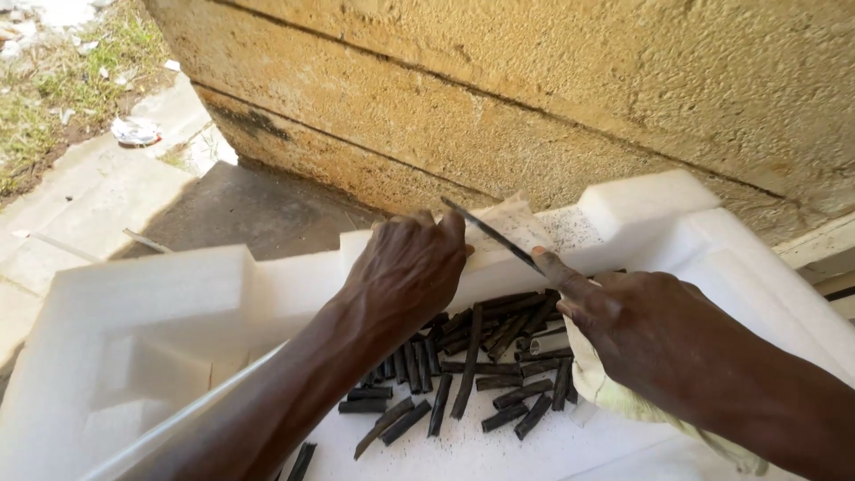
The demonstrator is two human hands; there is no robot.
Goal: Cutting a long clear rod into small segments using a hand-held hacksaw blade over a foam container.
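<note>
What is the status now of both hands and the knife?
Left hand presses paper on foam tray rim. Right hand grips knife, blade across paper. Black sticks below, nothing blocking.

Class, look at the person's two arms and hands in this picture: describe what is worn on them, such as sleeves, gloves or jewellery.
Both are bare. The left hand and right hand wear no gloves, and no rings show on the fingers. Neither forearm shows a sleeve, watch or bracelet as far as the picture reaches.

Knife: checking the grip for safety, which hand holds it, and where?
The right hand holds the knife at its near end, forefinger along the blade.
</note>
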